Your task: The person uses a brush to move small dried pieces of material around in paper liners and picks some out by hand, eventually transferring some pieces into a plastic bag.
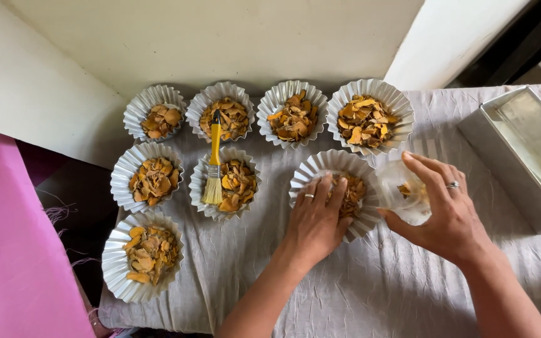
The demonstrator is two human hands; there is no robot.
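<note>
L fingers (324,191): my left hand (314,222) lies flat, fingers spread, pressing the orange-brown dried chips in the fluted silver foil cup (336,164) at frame centre; gripping nothing.
R fingers (430,175): my right hand (449,213) curls round a small clear plastic tub (402,194), thumb under, fingers over top; a few chips show inside.
Tub vs cup: tub just right of the cup, touching its rim or nearly so, can't tell which.
Doing it well: I'd judge light, even pressure w/ the left palm, tub tipped low over the rim so chips don't spill on the grey crinkled cloth (358,294).
Further out: seven more filled foil cups, upper & left of frame; yellow-handled pastry brush (213,166) lying across two of them.
Far right: rectangular metal tray (527,150).
</note>
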